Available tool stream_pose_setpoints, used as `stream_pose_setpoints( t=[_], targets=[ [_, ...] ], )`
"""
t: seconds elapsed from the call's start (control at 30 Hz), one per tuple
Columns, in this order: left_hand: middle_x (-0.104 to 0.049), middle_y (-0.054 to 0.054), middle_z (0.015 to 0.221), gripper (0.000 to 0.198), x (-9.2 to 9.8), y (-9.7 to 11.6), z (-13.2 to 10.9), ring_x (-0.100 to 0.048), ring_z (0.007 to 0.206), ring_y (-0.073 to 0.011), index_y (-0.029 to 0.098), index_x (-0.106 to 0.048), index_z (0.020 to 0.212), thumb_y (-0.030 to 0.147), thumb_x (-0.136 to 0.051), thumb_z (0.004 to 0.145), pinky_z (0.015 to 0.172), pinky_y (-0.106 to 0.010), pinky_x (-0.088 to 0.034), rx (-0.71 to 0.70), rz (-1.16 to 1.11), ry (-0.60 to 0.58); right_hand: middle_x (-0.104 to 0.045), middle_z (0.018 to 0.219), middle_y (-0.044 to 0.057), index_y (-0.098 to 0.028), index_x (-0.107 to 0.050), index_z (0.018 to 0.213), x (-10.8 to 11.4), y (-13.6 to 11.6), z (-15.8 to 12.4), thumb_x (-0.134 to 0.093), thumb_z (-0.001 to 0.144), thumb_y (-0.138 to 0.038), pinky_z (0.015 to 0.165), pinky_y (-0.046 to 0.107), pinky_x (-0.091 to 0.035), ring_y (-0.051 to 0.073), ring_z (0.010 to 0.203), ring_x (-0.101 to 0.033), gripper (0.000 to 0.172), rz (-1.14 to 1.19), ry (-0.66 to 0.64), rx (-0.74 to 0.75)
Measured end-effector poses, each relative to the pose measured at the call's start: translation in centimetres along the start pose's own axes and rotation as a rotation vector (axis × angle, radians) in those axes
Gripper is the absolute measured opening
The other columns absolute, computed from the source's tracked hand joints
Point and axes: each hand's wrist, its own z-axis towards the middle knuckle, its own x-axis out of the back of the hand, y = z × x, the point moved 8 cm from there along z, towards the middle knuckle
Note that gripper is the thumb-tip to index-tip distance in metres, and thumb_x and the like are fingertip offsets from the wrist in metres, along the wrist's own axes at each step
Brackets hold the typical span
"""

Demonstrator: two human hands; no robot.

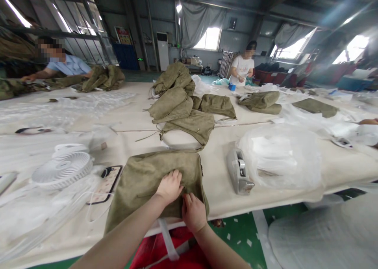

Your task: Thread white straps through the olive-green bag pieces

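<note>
An olive-green bag (147,168) of soft, suede-like cloth lies at the table's front edge, right before me. My left hand (170,187) rests on its upper face, fingers laid on the fabric and slightly bent. Close beside it, my right hand (194,213) has its fingers curled and closed on the cloth near the bag's lower right side; the exact part pinched is hidden by the fingers. Just beyond lies another olive bag (190,127) with a strap. A pale strip (168,239) hangs below the front edge over red cloth.
A grey tape dispenser (239,172) stands right of the bag, beside clear plastic bags (283,154). On the left are a white fan (63,168), a phone (106,186) and plastic sheets. More olive bags (174,78) are piled farther back. Two people (69,66) work across the table.
</note>
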Motion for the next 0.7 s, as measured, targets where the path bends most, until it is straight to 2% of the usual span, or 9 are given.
stream_pose_setpoints(
  t=[0.1, 0.2, 0.3, 0.4, 0.47, 0.57, 0.7],
  targets=[
    [-0.055, -0.015, 0.116, 0.026, -0.3, 1.2, 0.1, -0.051, 0.107, -0.0276, 0.014, -0.057, 0.105, 0.022, -0.050, 0.081, 0.094, -0.041, -0.038, -0.059, 0.022, 0.086, -0.060, 0.090, 0.005, -0.021, -0.057, 0.103, 0.0, 0.0, 0.1, -0.047, 0.082, -0.015, 0.070, 0.026, -0.042, 0.017, 0.080, -0.057, 0.024, -0.014, -0.016, -0.005],
    [-0.055, -0.015, 0.117, 0.029, -0.5, 1.5, 0.4, -0.052, 0.106, -0.0260, 0.013, -0.057, 0.106, 0.013, -0.046, 0.079, 0.094, -0.040, -0.039, -0.004, -0.004, 0.088, -0.061, 0.090, 0.005, -0.021, -0.057, 0.103, 0.0, 0.2, 0.1, -0.047, 0.082, -0.014, 0.071, 0.025, -0.043, 0.017, 0.081, -0.058, 0.024, 0.018, -0.009, -0.013],
    [-0.055, -0.013, 0.121, 0.035, -0.4, 1.0, -0.8, -0.050, 0.111, -0.0250, 0.014, -0.057, 0.111, 0.018, -0.052, 0.077, 0.099, -0.038, -0.036, -0.015, -0.101, 0.097, -0.062, 0.091, 0.005, -0.020, -0.056, 0.102, 0.4, 0.7, 0.3, -0.044, 0.085, -0.015, 0.071, 0.024, -0.042, 0.016, 0.081, -0.060, 0.022, 0.091, 0.053, -0.045],
    [-0.039, -0.012, 0.143, 0.061, -0.2, -1.0, -4.0, -0.034, 0.131, -0.0277, 0.018, -0.044, 0.131, 0.035, -0.060, 0.075, 0.112, -0.043, -0.021, -0.046, -0.130, 0.190, -0.063, 0.090, 0.006, -0.018, -0.057, 0.099, 0.9, 1.2, 0.6, -0.044, 0.088, -0.019, 0.072, 0.024, -0.042, 0.016, 0.082, -0.061, 0.018, 0.171, 0.116, -0.094],
    [-0.029, -0.013, 0.150, 0.077, -0.8, -3.3, -6.7, -0.024, 0.138, -0.0300, 0.018, -0.033, 0.139, 0.046, -0.061, 0.074, 0.114, -0.048, -0.013, 0.026, -0.098, 0.246, -0.062, 0.089, 0.005, -0.018, -0.057, 0.099, 1.1, 1.2, 1.0, -0.048, 0.087, -0.023, 0.072, 0.025, -0.043, 0.016, 0.081, -0.060, 0.016, 0.218, 0.130, -0.114],
    [-0.023, -0.016, 0.152, 0.088, -1.9, -6.0, -9.7, -0.019, 0.140, -0.0306, 0.015, -0.024, 0.144, 0.055, -0.058, 0.074, 0.114, -0.051, -0.010, 0.145, -0.064, 0.276, -0.061, 0.090, 0.004, -0.020, -0.057, 0.100, 1.1, 0.3, 1.9, -0.052, 0.085, -0.026, 0.073, 0.025, -0.043, 0.016, 0.081, -0.059, 0.017, 0.255, 0.113, -0.078],
    [-0.022, -0.015, 0.153, 0.087, -2.7, -6.7, -10.7, -0.018, 0.141, -0.0291, 0.016, -0.023, 0.145, 0.057, -0.056, 0.075, 0.114, -0.049, -0.011, 0.167, -0.070, 0.275, -0.059, 0.090, 0.003, -0.020, -0.057, 0.095, 0.8, -2.0, 3.2, -0.051, 0.085, -0.022, 0.075, 0.024, -0.042, 0.015, 0.082, -0.057, 0.012, 0.197, 0.101, 0.046]
  ],
)
